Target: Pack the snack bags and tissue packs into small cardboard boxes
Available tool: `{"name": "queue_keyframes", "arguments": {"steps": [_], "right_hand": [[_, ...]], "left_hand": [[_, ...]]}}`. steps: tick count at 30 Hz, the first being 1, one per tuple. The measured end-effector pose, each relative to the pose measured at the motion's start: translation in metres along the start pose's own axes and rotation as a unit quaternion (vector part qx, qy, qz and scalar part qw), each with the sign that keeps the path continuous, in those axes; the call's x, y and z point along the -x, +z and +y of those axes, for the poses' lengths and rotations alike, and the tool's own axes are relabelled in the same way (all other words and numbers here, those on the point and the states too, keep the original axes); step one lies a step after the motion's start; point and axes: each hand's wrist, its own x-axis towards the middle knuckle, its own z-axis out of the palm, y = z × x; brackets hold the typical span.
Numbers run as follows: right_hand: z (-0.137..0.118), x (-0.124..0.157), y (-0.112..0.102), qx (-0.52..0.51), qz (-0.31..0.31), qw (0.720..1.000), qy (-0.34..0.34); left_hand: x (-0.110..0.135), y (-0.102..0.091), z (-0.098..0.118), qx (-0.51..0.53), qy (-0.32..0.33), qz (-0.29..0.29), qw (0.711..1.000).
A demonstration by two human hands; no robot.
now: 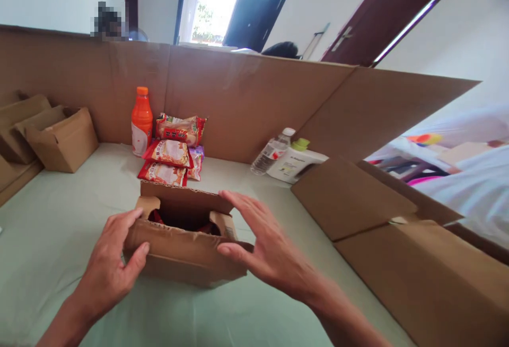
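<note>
A small cardboard box (191, 265) stands in front of me with its top flaps up. Red packaging shows faintly in its dark inside. My left hand (113, 257) is at the box's left end, its thumb against the front flap and its fingertips by the left side flap, gripping that corner. At the right end, my right hand (262, 241) is spread wide. Its fingers reach the back flap's corner while the thumb lies along the front flap. Behind the box are stacked red-and-white snack packets (167, 156).
An orange bottle (142, 121) and a red snack bag (181, 129) stand near the cardboard wall (238, 97). A clear bottle (272, 153) leans beside a white jug (296, 164). Cardboard boxes (66, 137) sit left; a large carton (421, 262) lies right. A person (108, 20) is beyond the wall.
</note>
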Motion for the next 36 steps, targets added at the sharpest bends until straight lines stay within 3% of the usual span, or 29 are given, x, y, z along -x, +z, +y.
{"name": "queue_keyframes", "arguments": {"steps": [3, 5, 10, 15, 17, 21, 27, 32, 36], "right_hand": [[-0.002, 0.004, 0.003, 0.007, 0.005, 1.0, 0.0], [-0.007, 0.006, 0.004, 0.006, -0.024, 1.0, -0.001], [-0.018, 0.005, 0.013, 0.004, -0.075, 0.997, -0.023], [-0.013, 0.009, 0.027, 0.007, -0.038, 0.999, -0.019], [-0.009, 0.01, 0.029, 0.003, -0.031, 0.999, -0.039], [-0.008, 0.009, 0.023, -0.001, -0.109, 0.989, -0.096], [0.006, -0.013, 0.007, 0.014, -0.227, 0.97, -0.085], [0.016, -0.026, 0.007, -0.04, -0.226, 0.97, -0.083], [0.024, -0.008, -0.002, -0.053, -0.213, 0.975, -0.043]], "left_hand": [[-0.01, -0.004, 0.0, 0.002, 0.013, -0.048, 0.999], [-0.014, -0.003, -0.001, -0.002, 0.009, -0.054, 0.999], [-0.009, 0.011, -0.007, -0.049, -0.022, 0.054, 0.997], [-0.005, 0.022, -0.015, 0.013, -0.053, -0.029, 0.998], [-0.006, 0.025, -0.017, 0.032, -0.064, -0.03, 0.997], [-0.004, 0.028, -0.021, 0.038, -0.063, -0.018, 0.997], [-0.005, 0.032, -0.045, 0.039, -0.052, -0.018, 0.998], [-0.01, 0.038, -0.045, 0.038, -0.063, -0.001, 0.997], [-0.005, 0.039, -0.031, 0.052, -0.088, -0.011, 0.995]]}}
